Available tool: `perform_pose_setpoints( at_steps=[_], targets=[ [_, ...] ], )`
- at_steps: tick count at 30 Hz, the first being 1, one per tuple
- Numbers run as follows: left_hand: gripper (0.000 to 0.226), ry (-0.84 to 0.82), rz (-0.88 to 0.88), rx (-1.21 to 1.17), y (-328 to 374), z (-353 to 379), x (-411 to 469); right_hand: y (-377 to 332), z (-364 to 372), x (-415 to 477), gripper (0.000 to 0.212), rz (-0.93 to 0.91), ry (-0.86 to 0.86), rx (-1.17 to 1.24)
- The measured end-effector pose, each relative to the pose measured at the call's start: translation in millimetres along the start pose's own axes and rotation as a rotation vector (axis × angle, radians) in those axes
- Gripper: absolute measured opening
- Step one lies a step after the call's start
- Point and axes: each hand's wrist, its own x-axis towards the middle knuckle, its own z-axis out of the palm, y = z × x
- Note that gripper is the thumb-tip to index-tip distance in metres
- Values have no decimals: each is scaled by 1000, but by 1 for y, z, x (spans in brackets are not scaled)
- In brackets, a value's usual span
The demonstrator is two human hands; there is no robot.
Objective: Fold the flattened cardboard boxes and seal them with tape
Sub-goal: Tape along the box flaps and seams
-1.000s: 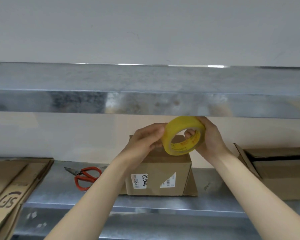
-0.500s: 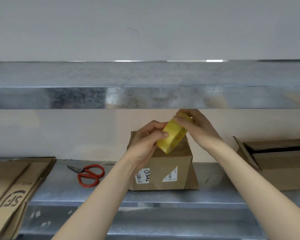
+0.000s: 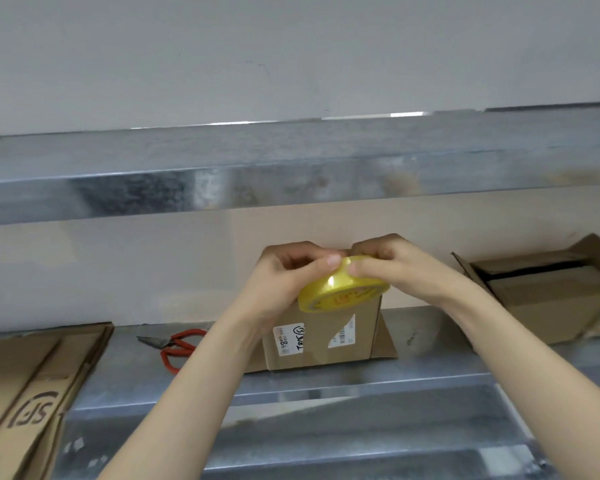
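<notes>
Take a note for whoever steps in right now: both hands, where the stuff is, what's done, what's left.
Left hand and right hand both pinch the yellow tape roll by the top of the folded box, likely seeking the tape's end.
Red scissors lie left of that box; flattened boxes far left; an open box right.
Done: one box folded. Left: pull tape, seal it, fold the flats.

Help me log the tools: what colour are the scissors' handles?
Red; the scissors show clearly in the head view, the only one here.
</notes>
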Motion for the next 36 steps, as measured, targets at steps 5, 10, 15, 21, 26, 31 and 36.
perform_pose_setpoints(
  at_steps=[5, 10, 15, 21, 26, 31, 36],
  targets=[
    [9, -170, -16, -37, 5, -14, -14, -1, 20, -13, 30, -15, 81, 199],
    [30, -340, -71, -43, 1, -30, -27, -6, 30, -28, 26, -19, 42, 245],
    [26, -286, -21, 48, 2, -23, -41, -19, 41, -40, 29, 45, -85, 75],
    [15, -267, -4, 51, 16, -8, -63, -32, 41, -59, 45, 12, -76, 1],
    [29, -246, 25, 0, 25, 24, -84, -38, 21, -90, 35, -51, -130, 100],
    [27, -246, 13, 0, 35, 63, -110, -39, 9, -128, 36, -37, -172, 71],
    [16, -216, 14, 26, 35, 102, -137, -40, -3, -164, 54, -38, -211, -6]
  ],
)
